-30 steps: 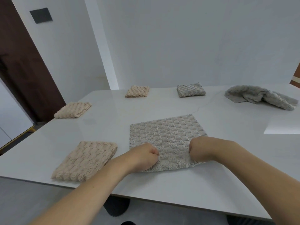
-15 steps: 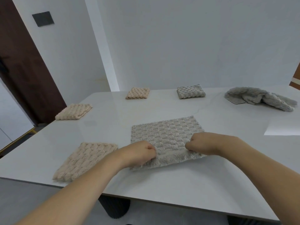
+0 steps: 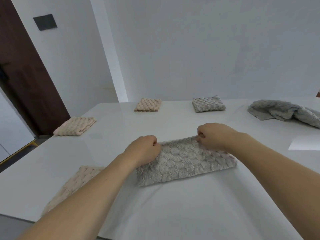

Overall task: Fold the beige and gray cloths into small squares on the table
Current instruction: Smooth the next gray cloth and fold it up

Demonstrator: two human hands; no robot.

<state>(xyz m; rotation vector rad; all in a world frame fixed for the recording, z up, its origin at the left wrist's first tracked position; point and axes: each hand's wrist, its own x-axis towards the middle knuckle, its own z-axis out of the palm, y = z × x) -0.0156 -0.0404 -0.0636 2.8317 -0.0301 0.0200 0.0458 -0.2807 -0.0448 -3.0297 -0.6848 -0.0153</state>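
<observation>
Since the earlier frame both hands have carried the near edge of the gray cloth (image 3: pixel 186 161) over to its far edge, so it now lies doubled as a strip near the middle of the table (image 3: pixel 190 205). The left hand (image 3: pixel 143 150) and right hand (image 3: pixel 213 135) each pinch a far corner. Good practice here, I judge: match the edges squarely, then press flat before the crosswise fold.

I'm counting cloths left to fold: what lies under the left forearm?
Under the left forearm lies a beige cloth, flat on the white table. Only its left part shows; the arm covers the rest, so its fold state stays unclear.
</observation>
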